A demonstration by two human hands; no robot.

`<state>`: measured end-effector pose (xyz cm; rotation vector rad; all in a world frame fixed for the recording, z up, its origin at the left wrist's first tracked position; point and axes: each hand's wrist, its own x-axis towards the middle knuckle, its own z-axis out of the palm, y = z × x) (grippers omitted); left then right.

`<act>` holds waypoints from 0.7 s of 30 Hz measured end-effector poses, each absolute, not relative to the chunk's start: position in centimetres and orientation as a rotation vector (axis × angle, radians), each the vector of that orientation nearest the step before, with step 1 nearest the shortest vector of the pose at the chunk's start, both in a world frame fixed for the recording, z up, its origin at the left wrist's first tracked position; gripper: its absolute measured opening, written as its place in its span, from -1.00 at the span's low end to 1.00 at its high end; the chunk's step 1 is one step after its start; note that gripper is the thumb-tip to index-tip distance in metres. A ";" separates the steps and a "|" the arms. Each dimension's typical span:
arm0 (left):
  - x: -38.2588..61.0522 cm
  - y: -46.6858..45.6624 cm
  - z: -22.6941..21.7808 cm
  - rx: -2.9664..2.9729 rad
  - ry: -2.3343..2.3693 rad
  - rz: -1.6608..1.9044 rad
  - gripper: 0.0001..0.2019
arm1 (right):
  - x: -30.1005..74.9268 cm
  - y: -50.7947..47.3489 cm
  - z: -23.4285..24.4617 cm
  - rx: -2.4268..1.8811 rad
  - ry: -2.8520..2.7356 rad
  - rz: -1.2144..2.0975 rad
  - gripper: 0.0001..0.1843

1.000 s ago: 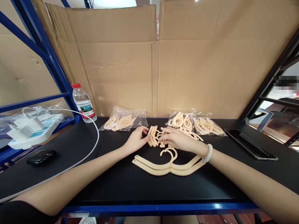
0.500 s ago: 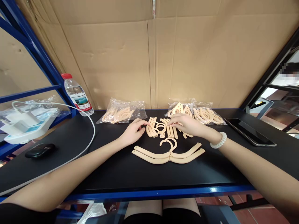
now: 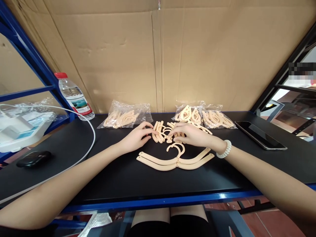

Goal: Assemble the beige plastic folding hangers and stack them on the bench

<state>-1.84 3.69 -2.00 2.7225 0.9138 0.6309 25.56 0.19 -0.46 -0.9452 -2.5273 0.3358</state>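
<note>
Two assembled beige folding hangers [image 3: 158,164] lie one behind the other on the black table, with their hooks toward the back. Behind them are loose hanger parts: a row of curved arms [image 3: 156,135] on the left, small hooks [image 3: 168,130] in the middle, and more arms partly under my right hand. My left hand [image 3: 135,136] is open, with its bent fingers apart at the edge of the left row. My right hand [image 3: 190,134] hovers low over the middle and right parts, finger and thumb apart near the hooks. Its fingers partly hide the parts beneath.
Clear plastic bags of hanger parts lie along the cardboard back wall, one bag [image 3: 123,115] at left and two [image 3: 217,119] at right. A phone [image 3: 260,135] rests at right. Left are a water bottle [image 3: 75,98], a black case [image 3: 34,159] and a white cable [image 3: 92,138].
My right hand has moved left and slightly nearer, toward the hooks. My left fingers have spread a little. The camera view has shifted slightly.
</note>
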 end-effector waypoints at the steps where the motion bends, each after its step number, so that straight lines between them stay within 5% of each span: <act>1: -1.8 3.6 -1.9 2.745 0.888 0.615 -0.68 | 25.4 0.1 -0.5 -0.939 -2.547 0.344 -0.79; 21: -1.6 3.2 -1.2 2.752 0.764 0.526 -0.75 | 24.6 0.7 -1.6 -0.733 -2.509 0.080 -0.82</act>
